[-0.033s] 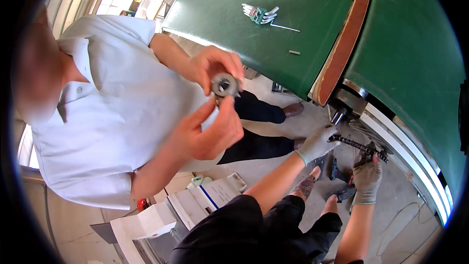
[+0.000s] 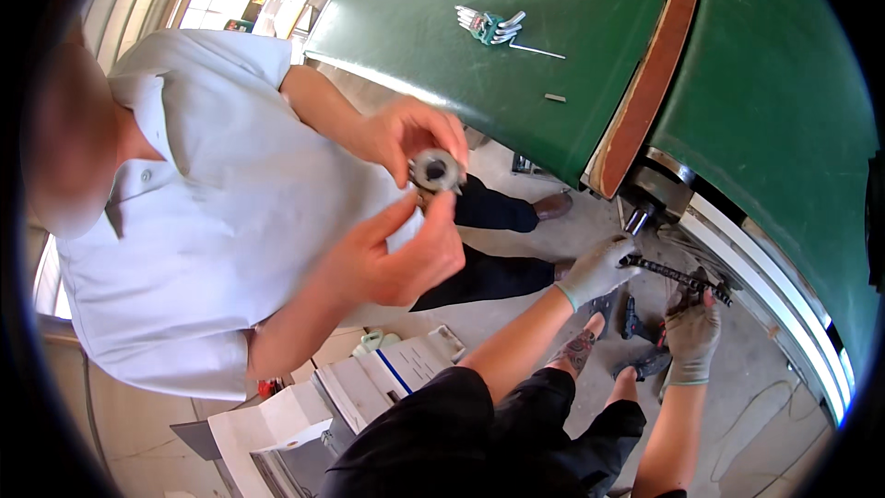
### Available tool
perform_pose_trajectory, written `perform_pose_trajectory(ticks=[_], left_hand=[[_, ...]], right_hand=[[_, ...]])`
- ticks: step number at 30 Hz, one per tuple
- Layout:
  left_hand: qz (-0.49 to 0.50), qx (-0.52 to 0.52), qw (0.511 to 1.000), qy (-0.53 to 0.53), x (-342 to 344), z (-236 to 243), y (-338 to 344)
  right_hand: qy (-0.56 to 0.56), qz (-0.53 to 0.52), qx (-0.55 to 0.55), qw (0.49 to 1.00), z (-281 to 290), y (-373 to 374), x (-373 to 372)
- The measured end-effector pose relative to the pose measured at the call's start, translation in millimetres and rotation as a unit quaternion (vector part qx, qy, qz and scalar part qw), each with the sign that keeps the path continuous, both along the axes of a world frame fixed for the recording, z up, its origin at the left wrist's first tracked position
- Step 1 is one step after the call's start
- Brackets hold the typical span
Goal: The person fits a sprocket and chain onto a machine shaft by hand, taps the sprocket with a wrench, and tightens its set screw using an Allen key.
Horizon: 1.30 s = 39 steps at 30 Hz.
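My gloved left hand [image 2: 599, 271] is closed on one end of a dark roller chain [image 2: 673, 272]. At the chain's other end my gloved right hand [image 2: 693, 337] is closed on it too, its glove fingers stained black. The chain stretches between the two hands, below a bare metal shaft [image 2: 636, 220] that sticks out of a round housing [image 2: 660, 190]. My left fingertips are close to the shaft's end; whether they touch it I cannot tell. To the left, a co-worker in a light shirt holds a toothed metal sprocket [image 2: 437, 171] in both bare hands.
A green belt surface [image 2: 396, 9] carries a hex key set [image 2: 490, 27], a loose hex key [image 2: 538, 52] and a small metal bar [image 2: 555, 98]. A white metal rail [image 2: 761, 281] runs along the right. On the floor lies a power tool [image 2: 631, 321]. A white cabinet [image 2: 369, 387] stands lower left.
The co-worker's hands and the sprocket have shifted slightly right, and the sprocket has turned a little. My hands and the chain look unmoved.
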State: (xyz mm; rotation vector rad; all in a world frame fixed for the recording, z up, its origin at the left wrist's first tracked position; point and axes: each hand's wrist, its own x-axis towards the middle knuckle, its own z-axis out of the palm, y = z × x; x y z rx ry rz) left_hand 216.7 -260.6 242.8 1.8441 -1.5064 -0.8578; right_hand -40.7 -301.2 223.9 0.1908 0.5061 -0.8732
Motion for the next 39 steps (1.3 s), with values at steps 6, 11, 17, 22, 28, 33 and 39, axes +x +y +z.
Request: perform_pose_trajectory(ticks=[6, 11, 17, 22, 28, 33, 39], left_hand=[[0.034, 0.074, 0.992, 0.101, 1.1, 1.8, 9.0], [0.073, -0.027, 0.988, 0.13, -13.5, 18.2, 20.5], [0.029, -0.078, 0.994, 0.078, -25.2, 9.4, 37.7], [0.058, -0.071, 0.993, 0.076, -21.5, 1.8, 55.0], [0.039, -0.049, 0.997, 0.051, -17.0, -6.6, 61.6], [0.048, -0.051, 0.995, 0.068, -14.1, 2.7, 54.9], [0.037, -0.085, 0.993, 0.076, -18.2, 1.8, 51.2]], right_hand=[[0.01, 0.011, 0.031, 0.999, 6.0, 7.5, 4.0], [0.046, 0.054, 0.072, 0.995, -0.8, 9.5, -3.1], [0.112, 0.138, 0.109, 0.978, -21.7, 12.8, 5.6], [0.526, 0.145, -0.14, 0.826, 7.3, 35.1, 11.6], [0.602, 0.178, -0.572, 0.528, 42.5, -26.7, 90.2], [0.578, 0.151, -0.632, 0.493, 13.5, -31.8, 98.0], [0.519, 0.187, -0.599, 0.58, 7.2, -33.0, 71.6]])
